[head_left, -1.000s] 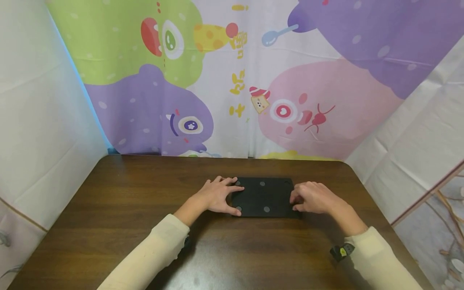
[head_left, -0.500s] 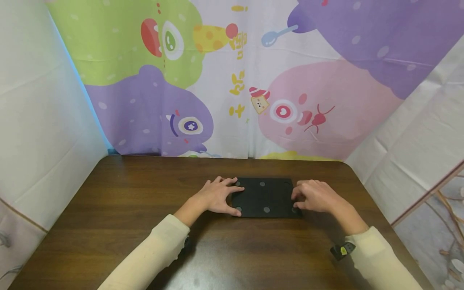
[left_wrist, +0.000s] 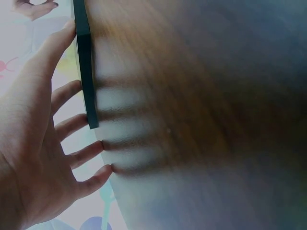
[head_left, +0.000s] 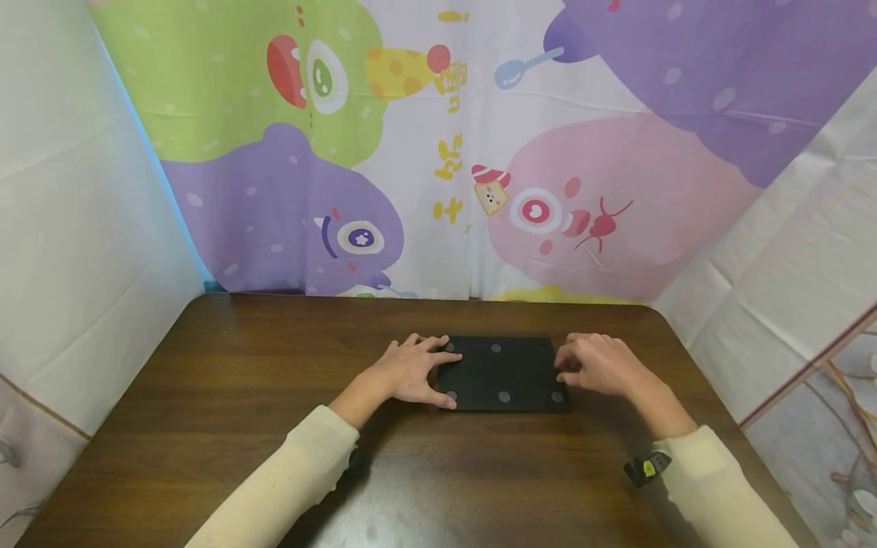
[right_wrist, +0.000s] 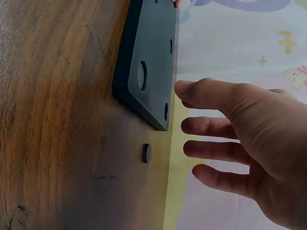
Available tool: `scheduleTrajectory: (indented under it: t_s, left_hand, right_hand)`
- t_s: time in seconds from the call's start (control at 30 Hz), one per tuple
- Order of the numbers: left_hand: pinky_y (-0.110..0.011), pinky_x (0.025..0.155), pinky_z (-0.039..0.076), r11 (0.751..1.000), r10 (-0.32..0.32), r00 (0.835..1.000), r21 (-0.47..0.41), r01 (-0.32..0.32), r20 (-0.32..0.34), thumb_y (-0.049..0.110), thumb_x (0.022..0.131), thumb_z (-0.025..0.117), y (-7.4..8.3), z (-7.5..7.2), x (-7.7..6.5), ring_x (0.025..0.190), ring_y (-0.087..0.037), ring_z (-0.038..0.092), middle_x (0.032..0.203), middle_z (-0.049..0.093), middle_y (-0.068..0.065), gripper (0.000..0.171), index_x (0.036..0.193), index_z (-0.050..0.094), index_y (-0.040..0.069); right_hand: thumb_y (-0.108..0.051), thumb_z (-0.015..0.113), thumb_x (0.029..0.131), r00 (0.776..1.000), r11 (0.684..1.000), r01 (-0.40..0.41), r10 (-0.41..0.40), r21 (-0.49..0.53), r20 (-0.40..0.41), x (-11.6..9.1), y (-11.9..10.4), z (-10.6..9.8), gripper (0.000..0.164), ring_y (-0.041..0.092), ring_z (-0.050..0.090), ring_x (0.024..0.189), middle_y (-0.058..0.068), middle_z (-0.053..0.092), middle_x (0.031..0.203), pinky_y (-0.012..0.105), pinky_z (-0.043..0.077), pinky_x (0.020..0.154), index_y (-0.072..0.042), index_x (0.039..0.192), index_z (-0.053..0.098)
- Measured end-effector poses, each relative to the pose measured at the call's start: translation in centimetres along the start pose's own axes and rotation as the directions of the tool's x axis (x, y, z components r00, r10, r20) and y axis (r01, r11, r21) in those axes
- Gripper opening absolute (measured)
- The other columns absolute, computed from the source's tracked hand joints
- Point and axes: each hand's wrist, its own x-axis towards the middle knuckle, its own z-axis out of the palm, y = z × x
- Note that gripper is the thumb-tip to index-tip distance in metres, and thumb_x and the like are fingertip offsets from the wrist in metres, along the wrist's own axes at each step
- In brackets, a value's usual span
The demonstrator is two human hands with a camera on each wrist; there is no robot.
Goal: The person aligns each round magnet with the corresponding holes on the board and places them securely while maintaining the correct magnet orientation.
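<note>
A flat black rectangular board [head_left: 505, 373] lies on the table, with round grey spots along its two long sides. My left hand [head_left: 411, 368] rests on its left end, fingers spread and thumb near the front corner; in the left wrist view its fingers [left_wrist: 68, 98] look fairly straight. At the right end hovers my right hand [head_left: 597, 365], fingers loosely bent. The right wrist view shows nothing between that hand's thumb and fingers. There, one round recess [right_wrist: 143, 75] looks grey and the corner one [right_wrist: 166, 111] dark. A small dark disc [right_wrist: 147, 153] is on the table just off the board's end.
The brown wooden table [head_left: 425, 472] extends in front of the board and to both sides. Behind it hangs a printed cartoon curtain [head_left: 438, 152]. White sheets [head_left: 89, 190] flank the left and right sides.
My right hand has drawn back slightly from the board's right end, toward the far side, uncovering the front right grey spot. My left hand and the board have stayed in place.
</note>
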Motion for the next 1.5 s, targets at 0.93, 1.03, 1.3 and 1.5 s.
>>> scheduleTrajectory:
  t_s: [0.93, 1.03, 1.3, 1.5]
  left_hand:
    - [-0.080, 0.131, 0.032, 1.000, 0.003, 1.000, -0.003, -0.003, 0.002, 0.076, 0.091, 0.079, -0.1, 0.0, 0.2, 0.169, -0.042, 0.036, 0.189, 0.030, -0.001, 0.092, 0.171, 0.049, 0.040]
    - [-0.081, 0.131, 0.031, 1.000, 0.002, 1.000, -0.005, -0.002, 0.006, 0.076, 0.091, 0.079, 0.0, 0.0, 0.1, 0.169, -0.042, 0.035, 0.189, 0.029, 0.000, 0.092, 0.171, 0.049, 0.041]
    - [-0.081, 0.131, 0.031, 1.000, -0.002, 1.000, -0.005, 0.002, 0.002, 0.076, 0.091, 0.079, -0.1, 0.0, 0.0, 0.169, -0.042, 0.036, 0.189, 0.030, -0.001, 0.092, 0.171, 0.049, 0.041]
    - [-0.081, 0.130, 0.031, 1.000, -0.002, 1.000, -0.007, 0.002, 0.000, 0.076, 0.091, 0.079, -0.1, 0.0, 0.0, 0.169, -0.042, 0.036, 0.189, 0.030, -0.001, 0.092, 0.171, 0.049, 0.041]
  right_hand:
    - [-0.027, 0.094, 0.092, 0.991, 0.994, -0.108, 0.110, 0.033, -0.077, 0.6, 1.0, 0.4, 0.036, 0.022, 0.074, 0.087, 0.006, 0.081, 0.118, 0.049, 0.063, 0.073, -0.017, 0.126, 0.085]
    - [-0.027, 0.094, 0.092, 0.989, 0.992, -0.122, 0.125, 0.034, -0.081, 0.6, 1.1, 0.4, 0.044, 0.024, 0.074, 0.086, 0.010, 0.081, 0.122, 0.052, 0.064, 0.075, -0.017, 0.133, 0.082]
    - [-0.029, 0.094, 0.091, 0.985, 0.989, -0.148, 0.150, 0.022, -0.088, 0.5, 1.6, 0.7, 0.051, 0.030, 0.075, 0.087, 0.014, 0.079, 0.127, 0.057, 0.064, 0.076, -0.017, 0.138, 0.080]
    - [-0.028, 0.094, 0.091, 0.981, 0.983, -0.181, 0.182, 0.019, -0.060, 0.5, 1.7, 0.8, 0.052, 0.030, 0.075, 0.087, 0.016, 0.078, 0.129, 0.055, 0.063, 0.073, -0.016, 0.140, 0.079]
